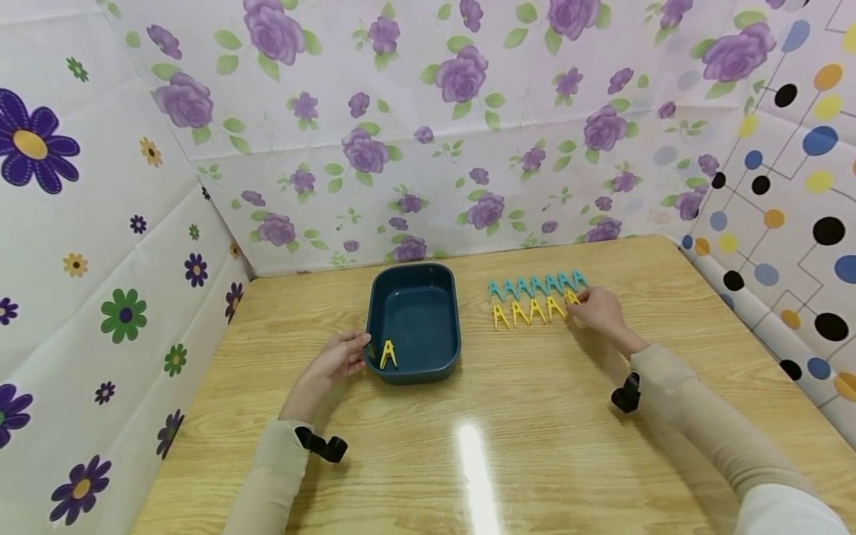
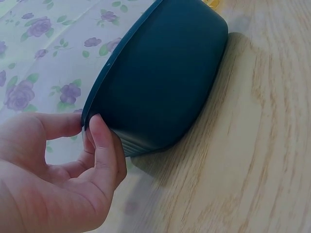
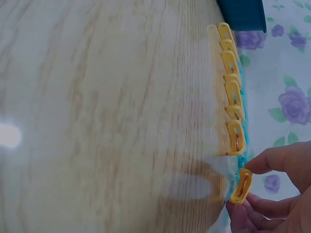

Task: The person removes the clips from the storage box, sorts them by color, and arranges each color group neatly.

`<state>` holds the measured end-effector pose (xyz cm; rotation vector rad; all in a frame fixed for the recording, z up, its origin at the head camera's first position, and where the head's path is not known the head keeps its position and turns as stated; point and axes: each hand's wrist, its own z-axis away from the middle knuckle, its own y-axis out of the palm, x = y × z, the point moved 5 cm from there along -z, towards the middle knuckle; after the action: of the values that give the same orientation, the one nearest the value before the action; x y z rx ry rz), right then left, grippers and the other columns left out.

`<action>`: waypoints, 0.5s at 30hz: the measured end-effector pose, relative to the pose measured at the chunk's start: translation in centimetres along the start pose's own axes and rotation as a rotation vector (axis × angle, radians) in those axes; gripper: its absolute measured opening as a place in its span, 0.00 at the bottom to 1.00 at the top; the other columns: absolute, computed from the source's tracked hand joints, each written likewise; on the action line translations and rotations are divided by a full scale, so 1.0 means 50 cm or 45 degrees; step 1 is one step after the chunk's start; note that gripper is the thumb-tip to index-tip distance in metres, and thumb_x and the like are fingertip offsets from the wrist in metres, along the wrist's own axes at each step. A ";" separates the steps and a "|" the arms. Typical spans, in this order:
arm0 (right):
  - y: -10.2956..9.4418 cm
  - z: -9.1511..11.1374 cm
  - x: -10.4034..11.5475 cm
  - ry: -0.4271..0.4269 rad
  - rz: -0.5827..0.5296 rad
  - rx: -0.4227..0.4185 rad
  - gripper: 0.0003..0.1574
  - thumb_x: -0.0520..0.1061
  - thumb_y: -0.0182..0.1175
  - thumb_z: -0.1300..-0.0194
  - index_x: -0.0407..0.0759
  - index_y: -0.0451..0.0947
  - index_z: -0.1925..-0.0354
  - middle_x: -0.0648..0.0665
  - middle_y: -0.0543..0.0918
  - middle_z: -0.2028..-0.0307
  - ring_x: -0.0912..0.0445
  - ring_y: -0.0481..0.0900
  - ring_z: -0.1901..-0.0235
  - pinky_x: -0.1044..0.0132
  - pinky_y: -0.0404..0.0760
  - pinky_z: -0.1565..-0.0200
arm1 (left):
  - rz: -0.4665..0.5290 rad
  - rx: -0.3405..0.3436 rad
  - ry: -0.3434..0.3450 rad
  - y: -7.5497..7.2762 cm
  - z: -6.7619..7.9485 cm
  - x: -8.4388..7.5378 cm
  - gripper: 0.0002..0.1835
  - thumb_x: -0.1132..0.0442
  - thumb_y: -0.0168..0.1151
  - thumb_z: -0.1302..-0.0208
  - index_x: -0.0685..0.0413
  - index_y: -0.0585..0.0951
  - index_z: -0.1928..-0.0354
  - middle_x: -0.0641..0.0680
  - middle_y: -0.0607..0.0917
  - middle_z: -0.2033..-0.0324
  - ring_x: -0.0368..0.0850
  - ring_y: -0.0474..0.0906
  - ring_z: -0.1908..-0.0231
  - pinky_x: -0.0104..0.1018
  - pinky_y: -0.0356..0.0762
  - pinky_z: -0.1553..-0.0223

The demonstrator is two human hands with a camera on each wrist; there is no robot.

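Note:
My left hand (image 1: 336, 358) pinches the rim of a dark teal plastic tub (image 1: 414, 327) at its near left corner; the left wrist view shows thumb and fingers on the tub's edge. Inside the tub, a yellow clothespin (image 1: 388, 354) leans near that corner. On the right, my right hand (image 1: 600, 310) pinches a yellow clothespin (image 3: 241, 186) at the right end of a row. Several more yellow clothespins (image 1: 537, 311) stand to its left. Just behind them runs a row of several light blue clothespins (image 1: 536, 285).
The wooden table (image 1: 535, 446) meets a flowered cloth wall (image 1: 414, 186) close behind the tub and clothespins. Patterned cloth also bounds the left and right sides. A gap of bare wood lies between the tub and the rows.

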<state>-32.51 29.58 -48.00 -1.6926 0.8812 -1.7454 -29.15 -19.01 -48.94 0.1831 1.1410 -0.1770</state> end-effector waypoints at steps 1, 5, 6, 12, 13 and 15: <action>0.000 -0.001 -0.001 0.008 0.006 0.002 0.20 0.44 0.60 0.38 0.45 0.65 0.83 0.54 0.58 0.88 0.59 0.55 0.86 0.67 0.58 0.81 | -0.002 -0.005 -0.001 -0.001 -0.002 0.001 0.20 0.58 0.55 0.28 0.62 0.67 0.41 0.45 0.81 0.69 0.34 0.77 0.72 0.27 0.77 0.67; 0.002 -0.002 0.002 0.024 0.024 0.005 0.21 0.44 0.60 0.38 0.46 0.64 0.84 0.54 0.58 0.88 0.60 0.55 0.86 0.67 0.58 0.80 | -0.012 -0.011 -0.004 -0.001 -0.005 0.002 0.19 0.58 0.54 0.28 0.62 0.67 0.42 0.45 0.81 0.69 0.34 0.77 0.72 0.27 0.77 0.66; 0.002 -0.002 0.003 0.024 0.028 0.009 0.23 0.44 0.60 0.38 0.47 0.62 0.85 0.54 0.56 0.89 0.60 0.54 0.86 0.67 0.57 0.81 | -0.013 -0.008 -0.004 -0.001 -0.005 0.002 0.19 0.58 0.53 0.28 0.63 0.67 0.42 0.45 0.81 0.69 0.34 0.77 0.72 0.27 0.77 0.66; 0.005 -0.003 0.006 0.024 0.046 0.028 0.21 0.45 0.58 0.36 0.45 0.65 0.84 0.54 0.58 0.89 0.60 0.55 0.86 0.67 0.58 0.81 | -0.007 -0.002 0.003 -0.002 -0.004 0.000 0.21 0.58 0.54 0.28 0.64 0.67 0.41 0.45 0.81 0.70 0.34 0.77 0.73 0.26 0.77 0.67; 0.005 -0.002 0.007 0.023 0.048 0.030 0.20 0.45 0.56 0.35 0.43 0.69 0.83 0.54 0.60 0.89 0.60 0.56 0.86 0.67 0.59 0.81 | -0.005 -0.001 0.003 -0.002 -0.003 0.000 0.21 0.58 0.54 0.28 0.64 0.66 0.41 0.44 0.81 0.70 0.34 0.77 0.73 0.26 0.77 0.67; 0.006 -0.001 0.008 0.020 0.052 0.036 0.18 0.44 0.54 0.35 0.37 0.75 0.79 0.53 0.65 0.89 0.59 0.59 0.86 0.67 0.61 0.81 | -0.005 0.000 0.003 -0.003 -0.001 0.001 0.21 0.58 0.54 0.28 0.65 0.66 0.41 0.44 0.81 0.70 0.34 0.76 0.73 0.25 0.77 0.67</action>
<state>-32.60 29.12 -47.97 -1.6340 0.8877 -1.7381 -29.24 -19.13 -49.01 0.1807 1.1437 -0.1804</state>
